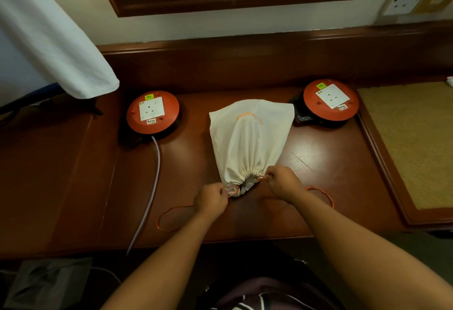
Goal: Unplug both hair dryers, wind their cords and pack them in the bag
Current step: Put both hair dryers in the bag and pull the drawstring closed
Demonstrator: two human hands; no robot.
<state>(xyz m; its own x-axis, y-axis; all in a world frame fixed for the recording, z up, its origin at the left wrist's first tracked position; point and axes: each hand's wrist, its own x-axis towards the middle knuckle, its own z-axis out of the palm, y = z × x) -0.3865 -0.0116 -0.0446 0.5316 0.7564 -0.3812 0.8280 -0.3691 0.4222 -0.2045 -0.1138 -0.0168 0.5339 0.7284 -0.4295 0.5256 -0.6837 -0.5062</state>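
- Current state: the cream drawstring bag point(250, 138) lies on the tabletop point(318, 162) between two red extension reels point(153, 112), its mouth gathered tight toward the person. No hair dryer is visible; judging by the bulging cloth, both are probably inside.
- Hands: the left hand point(211, 200) pinches the orange drawstring point(171, 214) at the left of the mouth; the right hand point(282, 182) pinches the cord at the right. Both sets of fingers are curled closed on the cord.
- Step in hand: closing the bag.
- Pull both cord ends outward evenly and level with the tabletop, so the gathers bunch symmetrically and the bag does not slide.
- Keep the grip close to the mouth; the slack loops trailing beside each wrist can snag.
- Confirm no cloth or dryer cable is trapped in the closure before tightening further.
- Both reel sockets appear empty, so unplugging looks complete.
- The grey reel cable point(154, 182) runs off the front edge near the left loop; keep the drawstring apart from it.
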